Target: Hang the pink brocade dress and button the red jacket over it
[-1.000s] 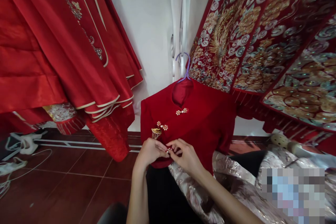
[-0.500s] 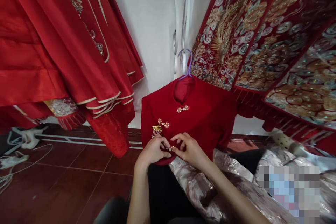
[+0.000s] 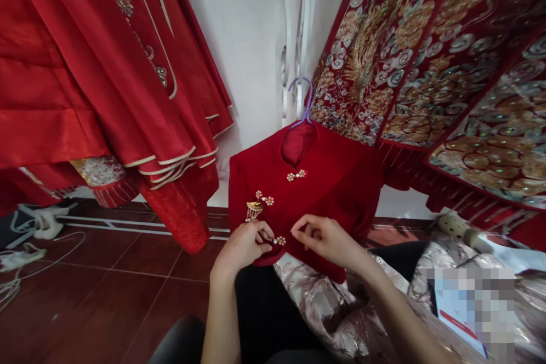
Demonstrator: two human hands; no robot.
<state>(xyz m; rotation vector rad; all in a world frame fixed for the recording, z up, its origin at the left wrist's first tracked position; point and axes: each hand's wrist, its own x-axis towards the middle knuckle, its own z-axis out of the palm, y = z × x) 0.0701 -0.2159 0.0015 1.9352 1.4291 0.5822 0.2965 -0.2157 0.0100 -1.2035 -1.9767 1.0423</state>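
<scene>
A red velvet jacket (image 3: pixel 336 182) hangs in front of me on a purple hanger (image 3: pixel 307 105). Near its lower left edge, my left hand (image 3: pixel 243 244) pinches the left end of a flower-shaped clasp (image 3: pixel 279 240) set with pearls. To the right of that clasp, apart from it, is my right hand (image 3: pixel 328 239), its thumb and forefinger pressed together. Anything between those fingertips is too small to make out. Above my left hand sits a gold fan-shaped pendant (image 3: pixel 254 209) with beaded tassels. Two more flower clasps (image 3: pixel 296 175) (image 3: pixel 265 198) lie higher up the front.
Red garments with cream piping (image 3: pixel 170 142) hang at left; heavily embroidered red garments (image 3: pixel 409 57) hang at right. Shiny patterned fabric (image 3: pixel 311 290) spreads across the lower right. A white rack bar (image 3: pixel 140 226) runs low, and cables (image 3: pixel 12 290) lie on the tiled floor (image 3: pixel 98 307).
My right hand has moved right, away from the lower clasp, leaving its right flower uncovered. My left hand stays at the clasp, shifted slightly left.
</scene>
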